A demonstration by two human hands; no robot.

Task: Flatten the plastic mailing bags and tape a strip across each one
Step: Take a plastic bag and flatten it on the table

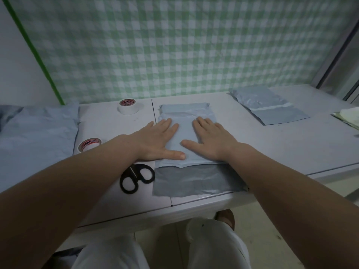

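Tape roll (89,144) and scissors (136,177) lie at the left. Left hand (157,140) and right hand (210,141) lie flat, fingers straight, pressing the mailing bag (186,131) at mid-tabletop (291,148). The bag is likely a light, limp, slippery film: pin it under the palms and lift it by an edge.

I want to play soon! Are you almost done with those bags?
Not yet. The far-right bag already wears a strip. The left hand and right hand press the middle bag flat, untaped so far. The pile at the left waits.
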